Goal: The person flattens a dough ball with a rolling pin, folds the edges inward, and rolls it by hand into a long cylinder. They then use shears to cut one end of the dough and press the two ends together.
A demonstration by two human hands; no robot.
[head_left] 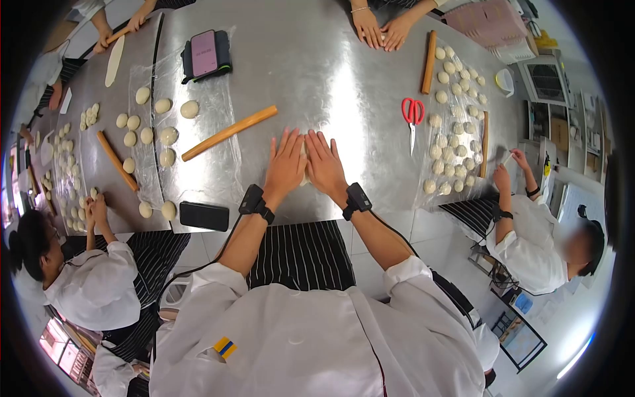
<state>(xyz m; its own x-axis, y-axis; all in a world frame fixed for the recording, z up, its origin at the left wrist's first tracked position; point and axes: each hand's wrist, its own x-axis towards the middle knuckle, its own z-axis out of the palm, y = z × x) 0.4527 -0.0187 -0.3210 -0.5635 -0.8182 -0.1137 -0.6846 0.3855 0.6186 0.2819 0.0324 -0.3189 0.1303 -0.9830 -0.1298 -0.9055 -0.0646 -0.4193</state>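
Observation:
My left hand (pixel 285 164) lies flat on the steel table, its fingers stretched forward. Beside it my right hand (pixel 325 163) is flat too, the two almost touching at the thumbs. A bit of pale dough (pixel 305 173) shows in the gap between them; most of it is hidden under my palms. Left of my hands a wooden rolling pin (pixel 229 133) rests at a slant. Beyond it, several dough balls (pixel 168 136) sit on a clear plastic sheet (pixel 218 165).
Red-handled scissors (pixel 413 120) lie to the right, near a sheet of many dough balls (pixel 455 152) and another rolling pin (pixel 428 63). A black phone (pixel 204 216) is at the near edge; a pink-screened phone (pixel 204 53) lies farther back. Co-workers' hands (pixel 380 32) work around the steel table (pixel 284 73).

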